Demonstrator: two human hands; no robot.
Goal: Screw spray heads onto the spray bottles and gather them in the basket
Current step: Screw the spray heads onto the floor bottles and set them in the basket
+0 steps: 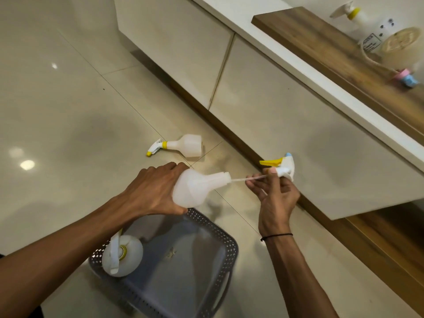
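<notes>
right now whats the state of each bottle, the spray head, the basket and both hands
held bottle: uncapped, in left hand
spray head: off, in right hand, tube entering the neck
floor bottle: capped, lying down
basket bottle: capped, upright
shelf bottle: capped, upright
basket: holds one bottle

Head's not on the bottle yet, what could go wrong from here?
1. The dip tube is thin and only partly in the bottle neck; it may bend or slip out as the spray head closes in.
2. Both are held in the air at an angle by the left hand and right hand, so the cap could cross-thread.
</notes>
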